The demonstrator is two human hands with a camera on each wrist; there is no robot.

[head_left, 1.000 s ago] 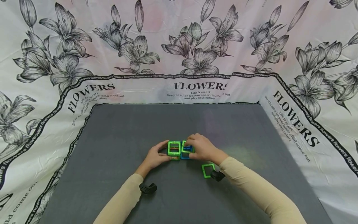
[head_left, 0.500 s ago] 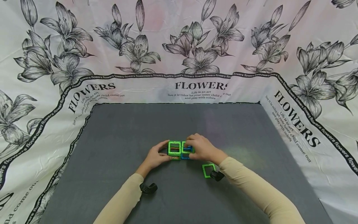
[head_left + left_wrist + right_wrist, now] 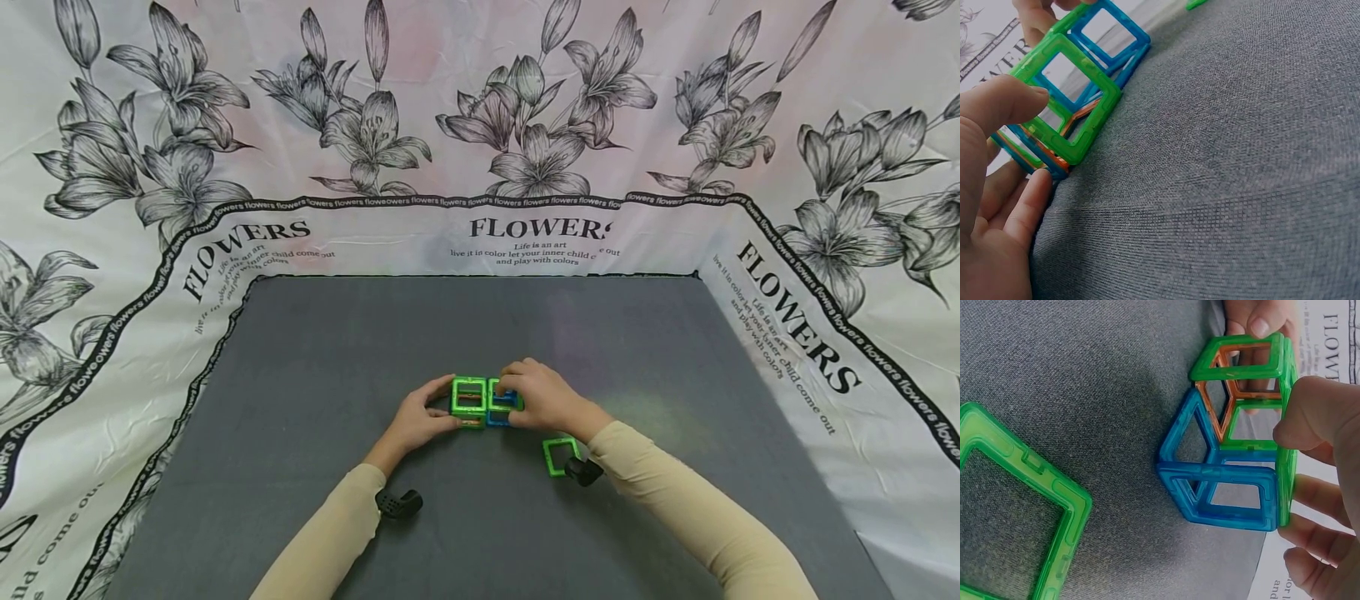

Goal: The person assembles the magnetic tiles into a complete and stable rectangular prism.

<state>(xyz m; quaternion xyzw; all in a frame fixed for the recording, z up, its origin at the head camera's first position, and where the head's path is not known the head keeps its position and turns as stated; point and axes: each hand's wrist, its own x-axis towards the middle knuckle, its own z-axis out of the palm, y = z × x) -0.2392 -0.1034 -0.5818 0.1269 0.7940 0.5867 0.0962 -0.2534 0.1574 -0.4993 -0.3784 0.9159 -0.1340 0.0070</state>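
Observation:
Green, blue and orange magnetic tiles (image 3: pixel 469 397) stand joined as two box-like frames side by side on the grey cloth. My left hand (image 3: pixel 420 420) holds the left end, its thumb against a green square tile (image 3: pixel 1110 94) in the left wrist view and its other fingers behind and low. My right hand (image 3: pixel 546 395) holds a green tile (image 3: pixel 1285 500) on top of the right-hand box, thumb on one side and fingertips at its edge. Beneath that tile stand blue square tiles (image 3: pixel 1219 472). Orange tiles (image 3: pixel 1222 419) show inside the left-hand box; my fingers hide parts of both ends.
A loose green square tile (image 3: pixel 555 457) lies flat on the cloth (image 3: pixel 360 342), below my right wrist and partly covered by the black wrist device (image 3: pixel 582 472). A white flower-printed sheet (image 3: pixel 420 242) rises along the table's back and sides.
The green tile under my right hand was slightly askew a second ago and now lies in line with the green tile beside it. Both hands have stayed nearly still.

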